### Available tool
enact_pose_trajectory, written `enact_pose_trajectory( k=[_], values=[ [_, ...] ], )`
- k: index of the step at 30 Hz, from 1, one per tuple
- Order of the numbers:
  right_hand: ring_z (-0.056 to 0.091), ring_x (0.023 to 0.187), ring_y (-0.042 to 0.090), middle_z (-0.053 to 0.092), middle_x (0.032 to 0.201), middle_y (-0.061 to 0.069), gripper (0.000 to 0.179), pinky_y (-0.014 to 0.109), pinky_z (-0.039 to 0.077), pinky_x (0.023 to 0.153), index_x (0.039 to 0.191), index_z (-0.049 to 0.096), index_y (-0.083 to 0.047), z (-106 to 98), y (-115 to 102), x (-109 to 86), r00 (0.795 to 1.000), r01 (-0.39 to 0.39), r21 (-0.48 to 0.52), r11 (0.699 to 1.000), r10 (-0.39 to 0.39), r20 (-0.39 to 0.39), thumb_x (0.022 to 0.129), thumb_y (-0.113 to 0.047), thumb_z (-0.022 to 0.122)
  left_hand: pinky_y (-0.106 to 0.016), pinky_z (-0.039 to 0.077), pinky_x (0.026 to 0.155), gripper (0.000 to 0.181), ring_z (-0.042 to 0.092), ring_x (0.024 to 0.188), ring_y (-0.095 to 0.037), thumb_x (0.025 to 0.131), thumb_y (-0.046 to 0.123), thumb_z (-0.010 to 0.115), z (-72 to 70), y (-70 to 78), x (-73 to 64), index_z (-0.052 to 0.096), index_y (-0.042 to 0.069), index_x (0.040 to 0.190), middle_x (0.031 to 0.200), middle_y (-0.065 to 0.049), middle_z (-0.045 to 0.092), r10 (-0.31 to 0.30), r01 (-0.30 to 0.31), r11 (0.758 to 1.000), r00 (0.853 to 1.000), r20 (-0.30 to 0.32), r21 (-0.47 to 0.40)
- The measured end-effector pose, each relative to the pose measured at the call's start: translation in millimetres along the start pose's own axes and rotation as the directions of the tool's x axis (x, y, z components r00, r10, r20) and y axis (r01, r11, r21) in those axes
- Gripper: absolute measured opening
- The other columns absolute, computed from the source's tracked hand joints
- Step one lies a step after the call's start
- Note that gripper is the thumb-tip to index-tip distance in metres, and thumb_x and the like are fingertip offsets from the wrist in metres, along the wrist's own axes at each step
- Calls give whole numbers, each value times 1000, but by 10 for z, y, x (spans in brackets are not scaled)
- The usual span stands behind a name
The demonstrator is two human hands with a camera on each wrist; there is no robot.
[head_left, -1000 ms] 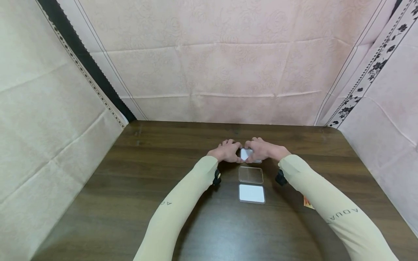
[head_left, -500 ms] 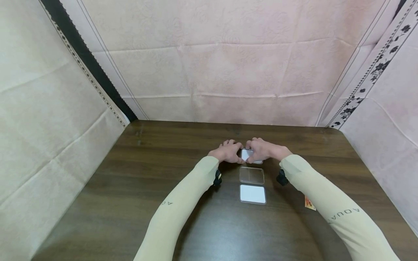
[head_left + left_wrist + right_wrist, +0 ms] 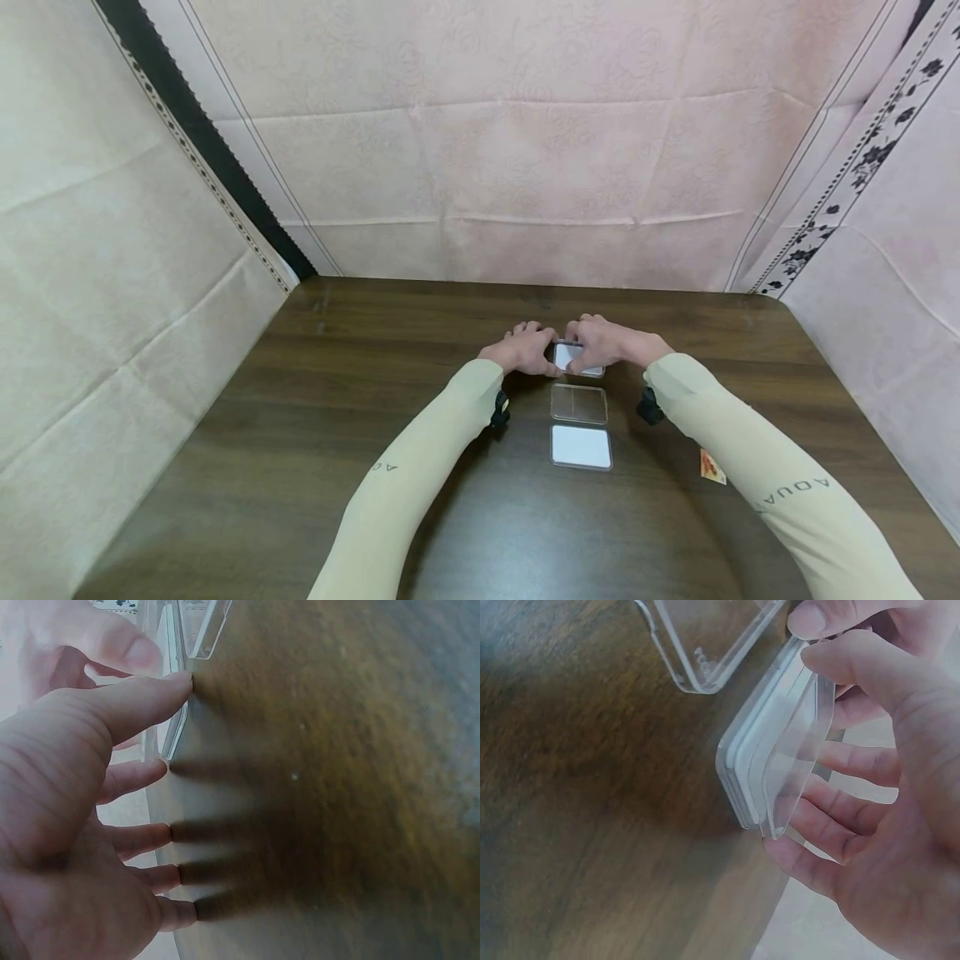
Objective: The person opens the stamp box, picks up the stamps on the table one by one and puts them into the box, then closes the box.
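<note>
At the far part of the table, my left hand and right hand meet over a small clear plastic case with a white insert. In the right wrist view my right thumb and fingers grip a clear lid, tilted along the white-filled base. The left thumb and index finger bracket the left end of the case, holding it; the other left fingertips rest on the wood, spread apart. Closer to me lie an unfilled clear plastic piece and another case with a white insert.
The brown wooden table ends at a pale cloth wall behind the hands. A small colourful card shows partly beside my right sleeve.
Both hands stay nearly in place at the case. The right hand shifts very slightly upward in the head view; the view itself drifts a little.
</note>
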State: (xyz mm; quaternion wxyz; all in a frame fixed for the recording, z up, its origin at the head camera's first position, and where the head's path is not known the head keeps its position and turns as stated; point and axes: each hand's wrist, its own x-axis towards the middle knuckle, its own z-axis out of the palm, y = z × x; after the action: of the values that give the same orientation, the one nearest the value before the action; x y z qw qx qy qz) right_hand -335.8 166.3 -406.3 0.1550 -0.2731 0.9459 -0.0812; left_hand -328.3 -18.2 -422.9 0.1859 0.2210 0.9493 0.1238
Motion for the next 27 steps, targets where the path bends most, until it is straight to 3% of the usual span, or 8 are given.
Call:
enact_pose_trajectory(
  k=[14, 27],
  values=[
    [49, 98, 26, 56, 115, 15, 55, 37, 47, 79, 127, 56, -6, -137, -1, -44, 998, -54, -16, 998, 54, 25, 85, -37, 73, -54, 18, 121, 66, 19, 148, -32, 90, 50, 65, -10, -1, -2, 40, 26, 147, 157, -7, 28, -3, 3, 1000, 1000, 18, -8],
    [47, 104, 29, 57, 118, 15, 58, 40, 46, 82, 128, 57, -5, -210, 28, -29, 999, -46, -55, 997, 46, -5, 82, -36, 76, -56, 22, 119, 64, 27, 143, -33, 90, 50, 65, -14, 22, 1, 43, 23, 144, 153, -9, 34, 5, -5, 1000, 1000, 3, 24]
  ],
)
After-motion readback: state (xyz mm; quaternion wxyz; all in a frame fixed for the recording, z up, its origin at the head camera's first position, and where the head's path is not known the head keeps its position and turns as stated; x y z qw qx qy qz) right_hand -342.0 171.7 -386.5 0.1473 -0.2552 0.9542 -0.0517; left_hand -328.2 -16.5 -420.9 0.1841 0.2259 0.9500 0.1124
